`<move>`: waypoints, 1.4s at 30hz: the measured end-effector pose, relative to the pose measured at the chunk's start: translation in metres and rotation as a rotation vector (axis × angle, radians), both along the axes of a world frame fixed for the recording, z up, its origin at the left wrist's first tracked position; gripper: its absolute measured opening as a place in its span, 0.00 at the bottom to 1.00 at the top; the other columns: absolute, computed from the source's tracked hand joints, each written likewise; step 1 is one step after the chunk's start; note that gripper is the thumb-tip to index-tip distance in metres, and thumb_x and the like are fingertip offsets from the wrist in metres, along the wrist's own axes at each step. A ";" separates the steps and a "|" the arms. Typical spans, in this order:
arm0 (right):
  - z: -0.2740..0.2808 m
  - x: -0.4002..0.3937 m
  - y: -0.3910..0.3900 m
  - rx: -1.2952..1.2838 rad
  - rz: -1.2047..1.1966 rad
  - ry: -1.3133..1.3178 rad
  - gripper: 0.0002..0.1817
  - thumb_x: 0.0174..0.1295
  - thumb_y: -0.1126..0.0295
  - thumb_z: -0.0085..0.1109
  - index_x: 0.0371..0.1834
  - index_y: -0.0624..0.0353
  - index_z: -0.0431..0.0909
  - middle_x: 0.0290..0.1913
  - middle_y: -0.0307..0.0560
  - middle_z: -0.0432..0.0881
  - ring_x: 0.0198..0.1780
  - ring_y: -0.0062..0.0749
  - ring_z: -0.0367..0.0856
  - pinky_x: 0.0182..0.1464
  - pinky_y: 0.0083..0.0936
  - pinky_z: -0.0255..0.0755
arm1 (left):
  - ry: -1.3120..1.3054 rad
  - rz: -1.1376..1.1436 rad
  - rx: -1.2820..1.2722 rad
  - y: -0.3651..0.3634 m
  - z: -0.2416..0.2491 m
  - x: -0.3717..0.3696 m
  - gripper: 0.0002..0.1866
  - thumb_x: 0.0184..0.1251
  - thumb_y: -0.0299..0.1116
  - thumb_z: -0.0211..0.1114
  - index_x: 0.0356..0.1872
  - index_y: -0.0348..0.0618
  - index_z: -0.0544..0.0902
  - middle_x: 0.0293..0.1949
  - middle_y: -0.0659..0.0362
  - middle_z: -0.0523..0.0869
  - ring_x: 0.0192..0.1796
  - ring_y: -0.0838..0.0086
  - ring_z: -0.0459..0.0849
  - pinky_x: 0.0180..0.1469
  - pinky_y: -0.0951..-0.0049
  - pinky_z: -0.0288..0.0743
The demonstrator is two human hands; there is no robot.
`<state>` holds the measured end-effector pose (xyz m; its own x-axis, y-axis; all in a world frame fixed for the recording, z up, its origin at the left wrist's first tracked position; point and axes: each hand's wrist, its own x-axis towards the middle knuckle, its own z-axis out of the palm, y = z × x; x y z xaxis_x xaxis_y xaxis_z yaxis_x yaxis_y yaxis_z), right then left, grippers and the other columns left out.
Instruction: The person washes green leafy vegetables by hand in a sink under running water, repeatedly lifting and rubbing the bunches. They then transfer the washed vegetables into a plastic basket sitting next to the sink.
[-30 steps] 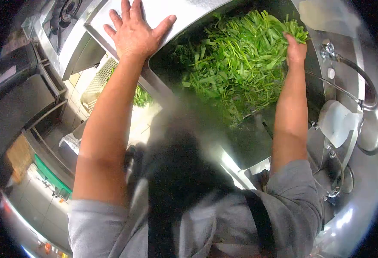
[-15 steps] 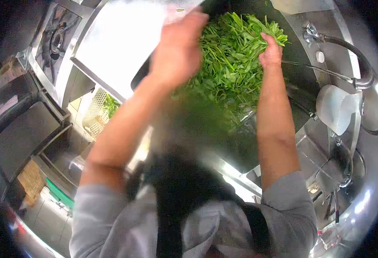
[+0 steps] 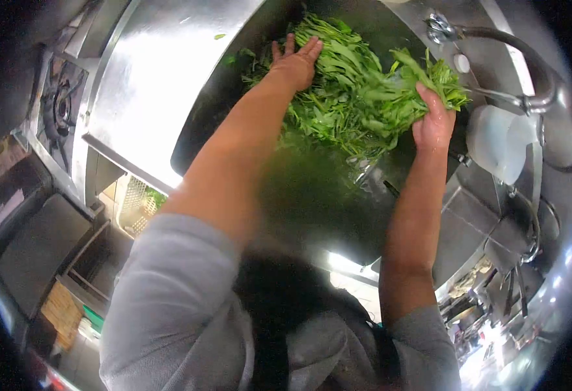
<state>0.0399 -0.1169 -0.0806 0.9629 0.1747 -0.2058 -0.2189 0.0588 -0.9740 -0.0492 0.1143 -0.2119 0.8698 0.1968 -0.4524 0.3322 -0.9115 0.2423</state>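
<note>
Over a deep sink [image 3: 201, 124], a left hand [image 3: 295, 67] rests open-fingered against leafy greens [image 3: 344, 98] while the right hand [image 3: 435, 125] grips a bunch [image 3: 432, 77] near the tap [image 3: 543, 102]

No legible text, labels, numbers, signs

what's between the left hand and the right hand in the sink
In the head view, a wet heap of leafy greens lies between the left hand and the right hand, which grips a bunch of them.
</note>
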 end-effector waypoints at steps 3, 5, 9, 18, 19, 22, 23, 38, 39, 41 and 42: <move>0.009 -0.001 -0.019 0.009 0.075 -0.010 0.16 0.51 0.79 0.61 0.45 0.68 0.80 0.44 0.48 0.83 0.45 0.36 0.82 0.48 0.33 0.77 | -0.005 0.083 0.028 -0.002 0.018 0.009 0.40 0.70 0.37 0.56 0.78 0.63 0.44 0.79 0.61 0.39 0.78 0.45 0.29 0.77 0.39 0.29; 0.014 -0.002 -0.021 0.007 0.076 0.044 0.16 0.52 0.78 0.60 0.46 0.68 0.79 0.44 0.47 0.83 0.46 0.36 0.82 0.50 0.32 0.76 | -0.169 0.116 -0.172 -0.010 0.039 0.012 0.41 0.68 0.42 0.59 0.78 0.61 0.46 0.79 0.57 0.40 0.78 0.45 0.29 0.77 0.42 0.30; 0.033 0.005 -0.002 0.122 0.238 0.154 0.15 0.59 0.72 0.57 0.48 0.66 0.80 0.46 0.46 0.83 0.48 0.35 0.81 0.54 0.31 0.73 | -0.461 0.303 -1.131 -0.046 0.119 0.011 0.50 0.55 0.48 0.73 0.75 0.45 0.54 0.75 0.46 0.56 0.74 0.50 0.55 0.74 0.53 0.50; 0.080 0.016 0.020 -0.174 0.457 0.096 0.33 0.60 0.69 0.56 0.69 0.66 0.61 0.60 0.52 0.76 0.61 0.37 0.74 0.59 0.33 0.71 | -0.116 0.626 -1.457 -0.080 0.213 -0.001 0.34 0.50 0.34 0.77 0.56 0.25 0.74 0.48 0.51 0.84 0.51 0.66 0.81 0.49 0.63 0.74; 0.091 0.008 0.011 -0.095 0.494 0.058 0.37 0.58 0.68 0.60 0.71 0.66 0.59 0.66 0.54 0.69 0.65 0.38 0.69 0.64 0.33 0.65 | -0.209 0.618 -1.662 -0.087 0.202 -0.001 0.30 0.50 0.32 0.76 0.52 0.23 0.76 0.45 0.50 0.84 0.49 0.65 0.81 0.49 0.62 0.74; 0.091 -0.009 -0.025 -0.136 0.458 -0.015 0.52 0.50 0.65 0.71 0.76 0.65 0.48 0.70 0.55 0.64 0.70 0.41 0.63 0.70 0.32 0.58 | -0.373 0.663 -1.816 -0.099 0.192 0.000 0.21 0.53 0.27 0.73 0.44 0.22 0.79 0.41 0.46 0.85 0.42 0.63 0.86 0.40 0.64 0.79; 0.086 -0.022 -0.032 -0.096 0.448 -0.006 0.52 0.50 0.65 0.72 0.76 0.63 0.49 0.70 0.54 0.65 0.70 0.40 0.63 0.70 0.32 0.57 | -0.380 0.709 -1.947 -0.102 0.191 0.000 0.20 0.54 0.26 0.72 0.45 0.23 0.79 0.41 0.46 0.85 0.43 0.62 0.86 0.42 0.62 0.80; 0.094 -0.047 -0.084 -0.654 0.505 -0.231 0.29 0.51 0.81 0.60 0.61 0.66 0.71 0.49 0.43 0.83 0.49 0.24 0.79 0.54 0.23 0.70 | -0.263 0.667 -1.501 -0.098 0.229 0.006 0.30 0.54 0.24 0.73 0.60 0.48 0.73 0.52 0.53 0.82 0.54 0.65 0.82 0.49 0.53 0.75; 0.099 -0.048 -0.088 -0.653 0.501 -0.231 0.29 0.51 0.81 0.60 0.61 0.66 0.71 0.49 0.43 0.83 0.49 0.24 0.79 0.54 0.23 0.70 | -0.290 0.604 -1.577 -0.093 0.223 0.009 0.31 0.53 0.23 0.73 0.60 0.46 0.73 0.53 0.53 0.83 0.55 0.64 0.82 0.51 0.55 0.77; 0.116 -0.049 -0.095 -0.344 0.492 -0.082 0.28 0.50 0.76 0.65 0.58 0.64 0.73 0.47 0.50 0.84 0.48 0.34 0.81 0.54 0.28 0.71 | -0.314 0.503 -1.837 -0.081 0.190 0.024 0.31 0.53 0.22 0.73 0.60 0.39 0.72 0.52 0.54 0.84 0.57 0.64 0.82 0.54 0.61 0.80; 0.122 -0.047 -0.096 -0.347 0.491 -0.081 0.28 0.50 0.76 0.65 0.58 0.64 0.73 0.47 0.50 0.84 0.48 0.34 0.81 0.54 0.28 0.71 | -0.313 0.503 -1.841 -0.084 0.194 0.023 0.31 0.53 0.22 0.73 0.60 0.39 0.72 0.52 0.54 0.84 0.57 0.64 0.82 0.54 0.61 0.80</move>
